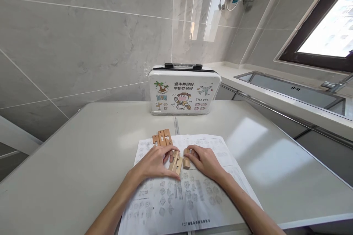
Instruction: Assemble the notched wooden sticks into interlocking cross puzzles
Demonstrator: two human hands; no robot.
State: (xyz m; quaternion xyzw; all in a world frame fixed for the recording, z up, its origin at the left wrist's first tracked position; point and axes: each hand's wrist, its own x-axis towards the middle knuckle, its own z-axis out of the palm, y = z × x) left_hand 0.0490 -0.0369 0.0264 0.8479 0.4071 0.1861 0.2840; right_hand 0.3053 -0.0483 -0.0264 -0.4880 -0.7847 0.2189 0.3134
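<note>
Thumb and fingers of my left hand (157, 162) curve around joined, notched wooden puzzle pieces (175, 164), the index finger at their far end and the thumb at the near end. Just to the right, my right hand (204, 159) pinches a short notched wooden puzzle piece (186, 164), with a small gap between it and the left group. Its fingertips partly cover that piece. Beyond my left hand lie several darker wooden pieces (161, 137) side by side, with cut-outs and printed numbers.
A printed instruction sheet (198, 205) with small diagrams lies under both hands on the white table (82, 154). A white cartoon-printed case (184, 93) with a black handle stands at the table's back. To the right are a sink (292, 90) and counter.
</note>
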